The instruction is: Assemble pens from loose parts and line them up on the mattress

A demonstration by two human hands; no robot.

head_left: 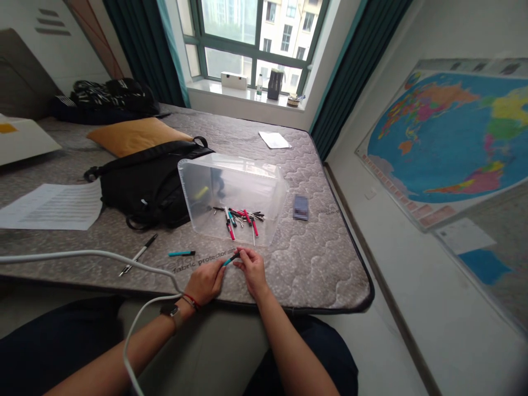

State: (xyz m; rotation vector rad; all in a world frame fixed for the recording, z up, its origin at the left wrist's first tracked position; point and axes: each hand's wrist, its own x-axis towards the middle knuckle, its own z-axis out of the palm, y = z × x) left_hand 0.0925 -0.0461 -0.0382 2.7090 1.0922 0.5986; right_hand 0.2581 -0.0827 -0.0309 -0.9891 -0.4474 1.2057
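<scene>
Between my two hands is a teal pen with a black end, held near the mattress's front edge. My left hand is closed around its teal part. The fingers of my right hand pinch the black end. Just beyond them a clear plastic bin lies on its side, its opening toward me. Several red, teal, white and black pen parts lie loose inside it. Left of my hands, a teal pen rests on the mattress, and farther left is a white and black pen.
A white cable crosses in front of my left wrist. Beside the bin lie a black backpack and a small dark flat case. Printed paper is at the left, a yellow pillow behind. The mattress edge runs close to me.
</scene>
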